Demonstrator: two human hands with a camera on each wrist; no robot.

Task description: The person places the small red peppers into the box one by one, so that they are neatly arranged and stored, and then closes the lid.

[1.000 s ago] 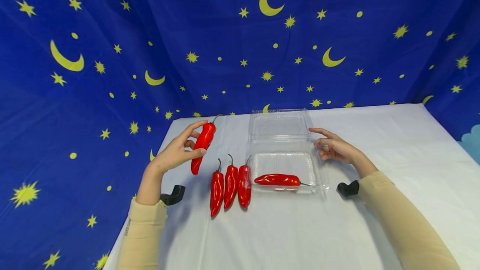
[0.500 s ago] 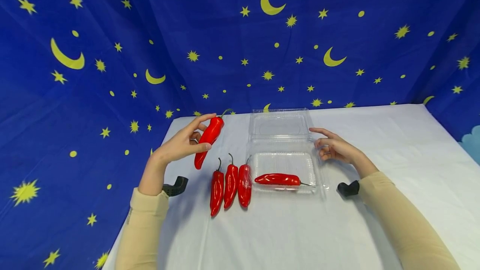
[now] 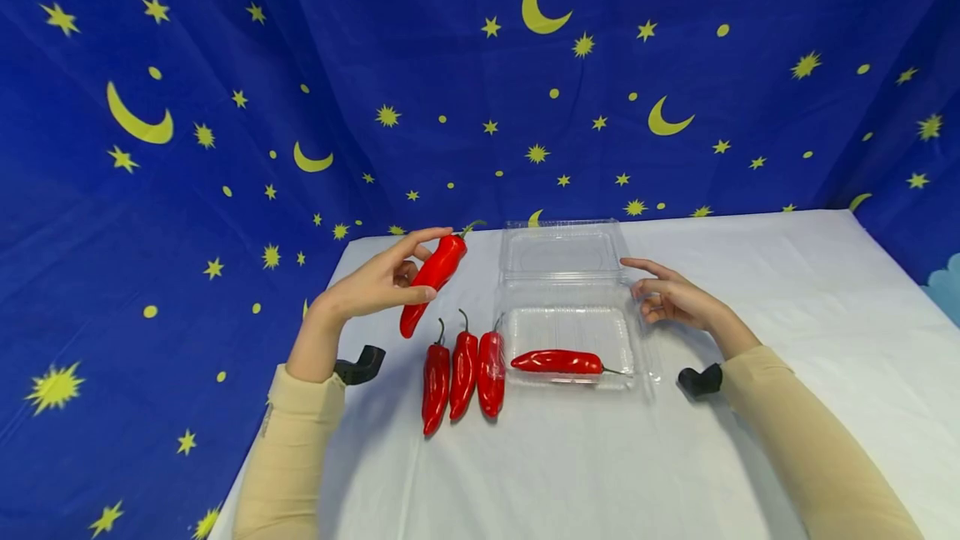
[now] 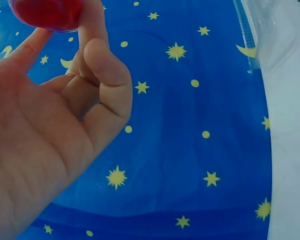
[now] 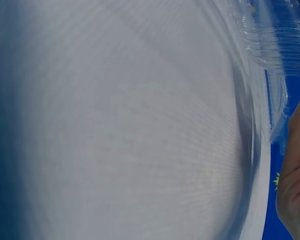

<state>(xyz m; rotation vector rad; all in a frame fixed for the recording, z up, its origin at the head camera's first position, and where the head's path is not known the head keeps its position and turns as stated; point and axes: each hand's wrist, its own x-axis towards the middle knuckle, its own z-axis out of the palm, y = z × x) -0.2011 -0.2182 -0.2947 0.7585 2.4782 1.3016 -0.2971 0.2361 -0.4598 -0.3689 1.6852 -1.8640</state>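
Observation:
Between thumb and fingers my left hand (image 3: 378, 283) holds a red chili pepper (image 3: 441, 267), raised at a slant with its green stem up and to the right. The left wrist view shows only the lower end of that pepper (image 4: 46, 12). A clear plastic clamshell box (image 3: 566, 325) lies with its lid (image 3: 558, 253) folded back. Inside, along the near wall, one red pepper (image 3: 557, 362) lies sideways, stem to the right. My right hand (image 3: 678, 300) is at the box's right edge, index finger extended to the lid's corner, other fingers loosely bent.
Left of the box, three more red peppers lie side by side, stems away from me: a left one (image 3: 435, 390), a middle one (image 3: 463, 377) and a right one (image 3: 491, 382) at the box's edge. Behind the white-covered table (image 3: 585, 465) hangs a blue star-patterned cloth (image 3: 465, 48).
My left hand has carried its pepper to the right, closer to the box, and the pepper leans more. The right hand and the other peppers have stayed put.

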